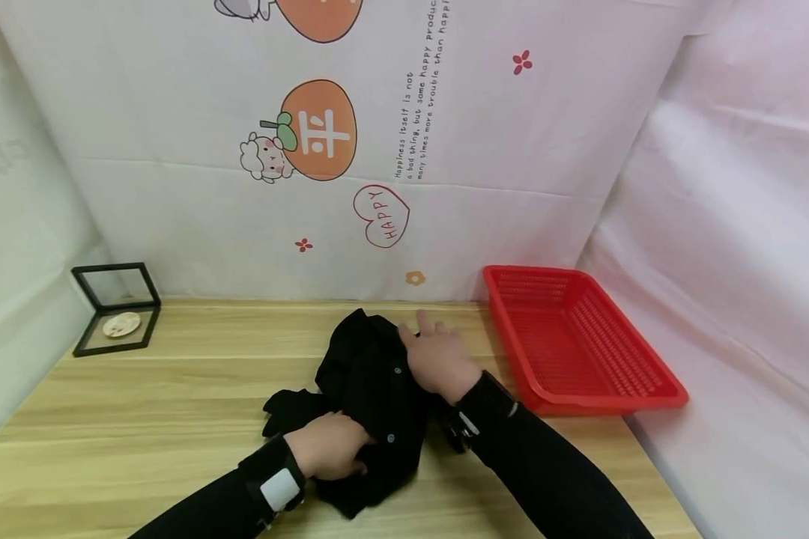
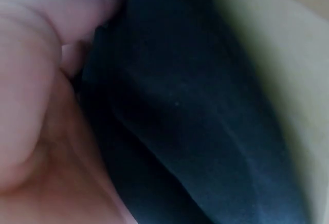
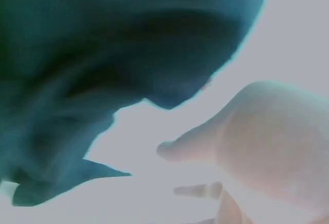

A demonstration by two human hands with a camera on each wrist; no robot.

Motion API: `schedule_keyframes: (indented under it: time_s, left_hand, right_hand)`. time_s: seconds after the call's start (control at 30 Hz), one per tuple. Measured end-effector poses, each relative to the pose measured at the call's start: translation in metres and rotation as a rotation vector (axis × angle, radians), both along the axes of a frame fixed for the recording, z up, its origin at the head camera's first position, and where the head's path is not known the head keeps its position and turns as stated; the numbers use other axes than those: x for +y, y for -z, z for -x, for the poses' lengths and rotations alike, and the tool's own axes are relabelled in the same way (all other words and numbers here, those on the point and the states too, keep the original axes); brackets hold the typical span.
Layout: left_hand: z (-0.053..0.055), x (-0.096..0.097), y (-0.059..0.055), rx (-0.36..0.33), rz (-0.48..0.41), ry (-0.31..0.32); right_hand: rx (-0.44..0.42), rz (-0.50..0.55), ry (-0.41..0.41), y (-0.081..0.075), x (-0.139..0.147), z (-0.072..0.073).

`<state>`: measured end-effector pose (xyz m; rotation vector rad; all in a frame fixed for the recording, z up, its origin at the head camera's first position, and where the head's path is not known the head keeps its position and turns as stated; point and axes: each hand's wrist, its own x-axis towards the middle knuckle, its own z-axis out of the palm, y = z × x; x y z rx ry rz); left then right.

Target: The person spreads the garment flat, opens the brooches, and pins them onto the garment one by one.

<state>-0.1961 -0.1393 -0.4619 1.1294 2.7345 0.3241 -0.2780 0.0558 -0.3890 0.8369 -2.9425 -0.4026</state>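
A crumpled black buttoned shirt [image 1: 371, 374] lies bunched on the wooden table, two small buttons showing on its front. At its lower left, my left hand [image 1: 330, 445] grips the fabric; in the left wrist view the cloth [image 2: 175, 95] runs from between thumb and fingers, and some fingertips are hidden behind it. My right hand [image 1: 441, 359] is beside the upper right part of the shirt with its fingers spread. In the right wrist view a gap shows between that hand's thumb [image 3: 190, 147] and the dark cloth [image 3: 128, 54], and nothing is held.
To the right stands a red plastic basket [image 1: 542, 400] with perforated walls, close to my right forearm. A black-edged folding frame [image 1: 116, 307] with a small round pale object [image 1: 121, 324] sits at the far left. White printed cloth [image 1: 512, 150] hangs behind the table and along both sides.
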Motion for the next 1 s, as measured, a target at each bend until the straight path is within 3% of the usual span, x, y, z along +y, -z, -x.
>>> schedule_keyframes:
  time_s: [0.1,0.2,0.3,0.4,0.47,0.57,0.63,0.73,0.8,0.87,1.0]
  left_hand:
    - [-0.001,0.001,0.001,-0.009,-0.007,-0.018]
    - [-0.005,0.006,0.001,-0.002,0.031,-0.017]
    - [-0.009,0.011,-0.001,-0.067,0.077,0.017]
    - [-0.01,0.009,-0.01,-0.174,0.094,0.076]
    - [-0.01,0.005,-0.023,-0.227,0.055,0.101]
    - [-0.005,0.003,-0.043,-0.166,-0.072,0.112]
    - [0.003,0.003,-0.053,-0.051,-0.183,0.089]
    - [0.019,0.001,-0.058,0.159,-0.27,0.042]
    - [0.031,-0.001,-0.056,0.234,-0.248,0.022]
    - [0.042,-0.004,-0.051,0.228,-0.182,0.019]
    - [0.061,-0.008,-0.039,0.076,-0.022,-0.009]
  right_hand:
    - [-0.027,0.087,0.004,-0.025,-0.004,-0.024]
    - [-0.211,0.079,-0.019,-0.028,-0.013,-0.047]
    - [-0.37,0.053,-0.023,-0.009,-0.02,-0.062]
    - [-0.407,0.064,-0.048,0.013,-0.021,-0.066]
    - [-0.408,0.097,-0.075,0.023,-0.019,-0.064]
    - [-0.343,0.098,-0.157,0.032,-0.012,-0.063]
    - [-0.28,0.072,-0.228,0.035,-0.008,-0.064]
    - [-0.175,0.008,-0.332,0.038,-0.004,-0.065]
    - [-0.192,-0.011,-0.361,0.038,-0.003,-0.063]
    - [-0.242,-0.023,-0.358,0.037,-0.002,-0.06]
    - [-0.34,-0.057,-0.354,0.037,0.001,-0.054]
